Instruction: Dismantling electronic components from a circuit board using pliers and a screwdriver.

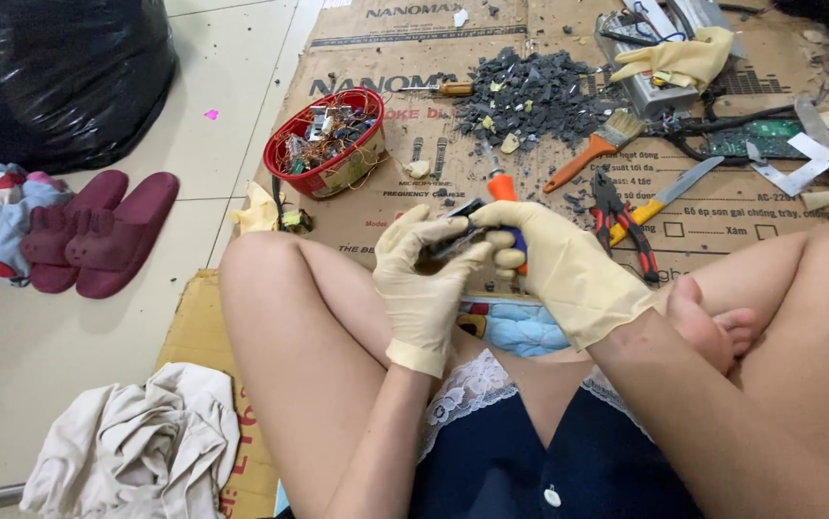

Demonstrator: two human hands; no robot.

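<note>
Both my hands wear cream rubber gloves and meet above my crossed legs. My left hand (422,279) pinches a small dark metal part (455,234) between thumb and fingers. My right hand (559,264) is closed around a tool with an orange and blue handle (504,187), whose tip is pressed against that part. The tool's working end is hidden by my fingers.
A red basket (330,142) of copper-wired parts sits on flattened cardboard (376,58). Beyond it lie a pile of dark fragments (530,96), an orange-handled brush (595,149), red pliers (621,216), a yellow-handled knife (669,190), a circuit board (760,139) and spare gloves (679,60). Maroon slippers (97,231) and cloths lie left.
</note>
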